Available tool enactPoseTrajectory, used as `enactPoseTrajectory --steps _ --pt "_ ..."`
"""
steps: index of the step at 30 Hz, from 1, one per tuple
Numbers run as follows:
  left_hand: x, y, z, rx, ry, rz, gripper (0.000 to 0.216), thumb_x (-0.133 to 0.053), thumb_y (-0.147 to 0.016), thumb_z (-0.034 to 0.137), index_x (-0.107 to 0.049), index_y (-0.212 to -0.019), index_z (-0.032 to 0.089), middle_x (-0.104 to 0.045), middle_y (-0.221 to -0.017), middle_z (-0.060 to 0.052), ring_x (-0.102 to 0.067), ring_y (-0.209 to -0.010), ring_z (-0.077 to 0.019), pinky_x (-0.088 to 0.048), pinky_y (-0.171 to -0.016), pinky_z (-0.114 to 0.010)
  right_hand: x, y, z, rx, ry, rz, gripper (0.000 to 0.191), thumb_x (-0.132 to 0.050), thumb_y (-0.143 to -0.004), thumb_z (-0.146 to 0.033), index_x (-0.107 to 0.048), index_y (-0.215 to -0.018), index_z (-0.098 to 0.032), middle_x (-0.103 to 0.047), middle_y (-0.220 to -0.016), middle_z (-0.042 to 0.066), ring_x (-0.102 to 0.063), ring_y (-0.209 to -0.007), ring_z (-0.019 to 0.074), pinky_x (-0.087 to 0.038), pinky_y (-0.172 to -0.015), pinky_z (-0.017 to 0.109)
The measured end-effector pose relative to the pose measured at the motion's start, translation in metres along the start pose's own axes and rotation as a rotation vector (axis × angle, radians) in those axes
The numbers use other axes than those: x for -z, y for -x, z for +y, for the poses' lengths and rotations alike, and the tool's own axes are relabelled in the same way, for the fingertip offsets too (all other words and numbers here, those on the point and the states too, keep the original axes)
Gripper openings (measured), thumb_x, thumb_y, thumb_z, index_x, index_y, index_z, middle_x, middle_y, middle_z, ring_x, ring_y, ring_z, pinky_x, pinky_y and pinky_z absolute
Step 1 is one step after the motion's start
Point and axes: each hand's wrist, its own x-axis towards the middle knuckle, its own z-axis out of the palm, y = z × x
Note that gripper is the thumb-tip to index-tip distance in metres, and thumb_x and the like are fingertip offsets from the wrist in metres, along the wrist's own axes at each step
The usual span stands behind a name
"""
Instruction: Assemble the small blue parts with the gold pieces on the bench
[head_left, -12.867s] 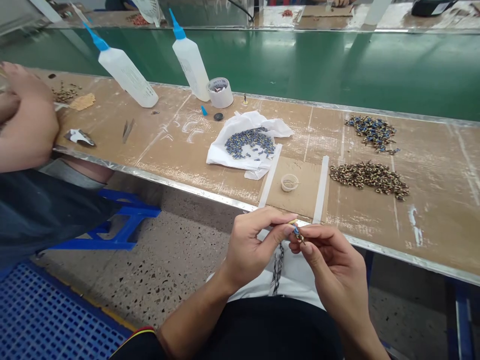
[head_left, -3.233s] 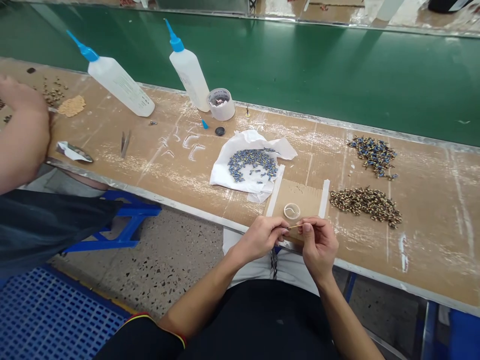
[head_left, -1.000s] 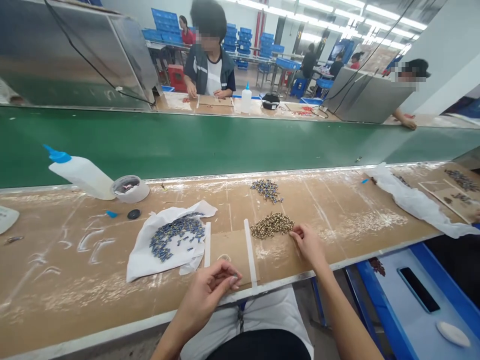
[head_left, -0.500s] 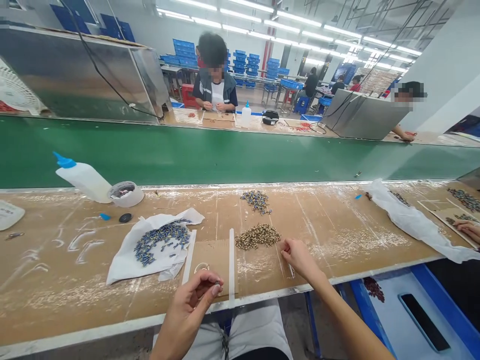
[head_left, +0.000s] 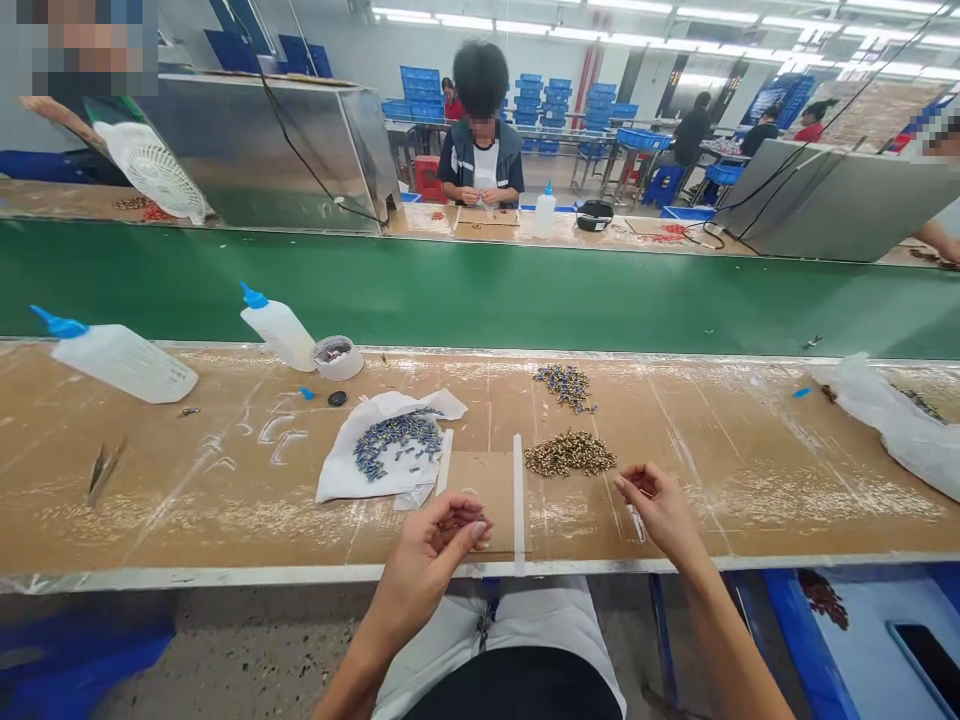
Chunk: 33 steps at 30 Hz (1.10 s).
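My left hand (head_left: 435, 555) is over the front of the taped cardboard work area (head_left: 491, 475), thumb and fingers pinched on a tiny blue-grey piece that is mostly hidden. Part of a pale ring shows on the cardboard beyond the fingertips. My right hand (head_left: 664, 512) is at the right edge of a pile of small brass-coloured parts (head_left: 570, 454), its fingertips together. Whatever they hold is too small to make out. A narrow silvery thing (head_left: 637, 524) lies beside that hand, partly covered. Small blue parts (head_left: 397, 440) are spread on a white sheet (head_left: 341, 480) at left.
Another pile of blue and brass parts (head_left: 564, 386) lies farther back. White bottles (head_left: 124, 365) with blue nozzles, a roll of tape (head_left: 339, 358) and tweezers (head_left: 105, 472) are at left. Beyond the green belt (head_left: 480, 300) a person (head_left: 480, 150) works. A phone (head_left: 930, 660) lies lower right.
The view has swung left, bringing in another bottle and the tweezers. My left hand stays pinched over the cardboard; my right hand keeps close to the brass pile with fingertips together.
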Motion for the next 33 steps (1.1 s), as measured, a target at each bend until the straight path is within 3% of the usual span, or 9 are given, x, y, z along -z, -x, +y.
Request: enactPoseTrajectory --steps 3,7,13,19,28,33 --pt "-0.005 -0.008 0.005 -0.035 -0.003 -0.039 0.024 -0.065 -0.089 0.038 -0.062 -0.098 0.016 -0.07 -0.091 -0.007 -0.065 -0.082 -0.0156 -0.055 -0.08 -0.028 -0.014 0.014 -0.037 -0.018 -0.187 -0.033 0.047 -0.064 -0.084 -0.057 -0.066 -0.112 -0.019 -0.063 -0.078 0.003 -0.057 -0.069 0.0152 -0.048 -0.066 0.028" --pt "-0.013 -0.015 0.015 -0.077 -0.04 -0.061 0.019 -0.065 -0.089 0.033 -0.066 -0.094 0.015 -0.07 -0.089 -0.006 -0.066 -0.082 -0.0149 -0.054 -0.08 -0.025 -0.032 0.033 -0.088 -0.157 -0.621 -0.122 0.031 -0.079 -0.077 -0.044 -0.074 -0.098 -0.021 -0.062 -0.07 0.001 -0.055 -0.067 0.0115 -0.047 -0.064 0.023" --pt "-0.021 -0.015 0.027 -0.141 -0.096 -0.055 0.015 -0.065 -0.089 0.027 -0.069 -0.094 0.014 -0.07 -0.088 -0.006 -0.066 -0.083 -0.0151 -0.055 -0.077 -0.024 -0.05 0.046 -0.133 -0.258 -0.788 -0.18 0.029 -0.086 -0.07 -0.038 -0.074 -0.089 -0.021 -0.066 -0.072 0.001 -0.06 -0.064 0.01 -0.052 -0.062 0.021" --pt "-0.026 -0.01 0.027 -0.23 -0.086 -0.011 0.015 -0.065 -0.09 0.026 -0.071 -0.097 0.014 -0.071 -0.091 -0.007 -0.067 -0.084 -0.0165 -0.056 -0.078 -0.026 -0.064 0.05 -0.143 -0.183 -0.722 -0.228 0.024 -0.08 -0.077 -0.039 -0.07 -0.088 -0.019 -0.069 -0.078 0.004 -0.064 -0.068 0.0133 -0.055 -0.066 0.025" --pt "-0.027 -0.006 0.022 -0.128 0.198 0.025 0.015 -0.072 -0.084 0.024 -0.069 -0.095 0.014 -0.068 -0.086 -0.004 -0.066 -0.08 -0.0127 -0.057 -0.075 -0.022 -0.069 0.056 -0.136 0.063 -0.612 -0.265 0.01 -0.069 -0.089 -0.027 -0.073 -0.098 -0.025 -0.064 -0.085 0.002 -0.061 -0.077 0.013 -0.053 -0.07 0.026" --pt "-0.026 -0.005 0.024 -0.109 0.171 0.03 0.017 -0.072 -0.085 0.027 -0.068 -0.092 0.012 -0.068 -0.083 -0.005 -0.066 -0.076 -0.0136 -0.057 -0.073 -0.024 -0.068 0.056 -0.135 0.006 -0.644 -0.328 0.018 -0.071 -0.087 -0.026 -0.074 -0.105 -0.026 -0.067 -0.099 0.005 -0.064 -0.087 0.016 -0.055 -0.079 0.031"
